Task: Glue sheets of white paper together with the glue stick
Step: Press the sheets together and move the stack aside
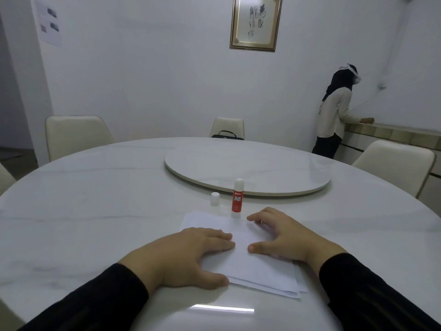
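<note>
White marble covers the round desk [95, 187], its near edge catching a bright strip of reflected light. Nearest the camera, two black sleeves reach forward onto a small stack of white paper sheets [257, 266], whose edges lie slightly fanned at the near right corner. The left hand [191, 254] lies flat on the left part of the stack, fingers [219, 240] straight and pressing down, thumb spread toward the near edge. The right hand [286, 235] rests on the right part, fingers arched and spread with their tips on the paper, thumb tip touching the sheet; it holds nothing. Just beyond the far edge of the paper a red glue stick [237, 199] stands upright with its white tip exposed, and its white cap [215, 198] stands separately on the desk just to its left. Farther on lies a round turntable [248, 170] set on the desk. Cream chairs [76, 137] ring the far side, one carrying a black bag [228, 135]. At the back right a person [336, 115] stands facing a ledge, and a framed calligraphy piece [255, 22] hangs on the wall.
</note>
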The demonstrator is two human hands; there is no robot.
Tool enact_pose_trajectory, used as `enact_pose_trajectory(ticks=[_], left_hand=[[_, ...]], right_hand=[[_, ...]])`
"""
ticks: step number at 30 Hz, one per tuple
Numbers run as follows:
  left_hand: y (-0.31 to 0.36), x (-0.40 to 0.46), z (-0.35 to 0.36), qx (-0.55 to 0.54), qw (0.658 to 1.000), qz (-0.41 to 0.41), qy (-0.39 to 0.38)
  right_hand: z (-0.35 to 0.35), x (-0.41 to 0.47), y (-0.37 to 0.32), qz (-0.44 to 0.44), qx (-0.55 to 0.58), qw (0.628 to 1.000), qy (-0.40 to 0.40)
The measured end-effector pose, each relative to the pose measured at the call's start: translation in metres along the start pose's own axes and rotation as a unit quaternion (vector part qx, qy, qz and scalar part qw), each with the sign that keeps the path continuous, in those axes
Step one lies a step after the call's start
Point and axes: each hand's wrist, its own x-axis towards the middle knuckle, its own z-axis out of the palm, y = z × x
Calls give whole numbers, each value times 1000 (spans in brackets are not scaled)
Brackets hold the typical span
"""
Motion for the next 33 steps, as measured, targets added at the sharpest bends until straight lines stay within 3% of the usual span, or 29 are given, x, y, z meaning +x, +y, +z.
enact_pose_trajectory(ticks=[7, 13, 16, 21, 25, 29, 31, 33], left_hand=[[1, -1, 1, 26, 999, 8, 29], [-7, -15, -7, -10, 1000, -26, 3], [-11, -22, -11, -3, 999, -42, 22], [-3, -18, -6, 19, 997, 2, 70], [-10, -19, -9, -77, 994, -43, 61], [-19, -8, -12, -240, 928, -211, 193], [-23, -5, -15, -282, 893, -283, 207], [-23, -1, -17, -334, 873, -296, 196]], right_hand=[[8, 5, -4, -7, -25, 999, 35], [9, 4, 6, 21, -16, 999, 21], [9, 6, 4, 15, 1, 999, 32], [8, 5, 1, 1, 13, 999, 34], [4, 2, 3, 39, 27, 998, 46], [-10, -8, 7, 242, 19, 947, 212], [-10, -12, 6, 313, -22, 928, 200], [-4, -11, 2, 323, -28, 929, 177]])
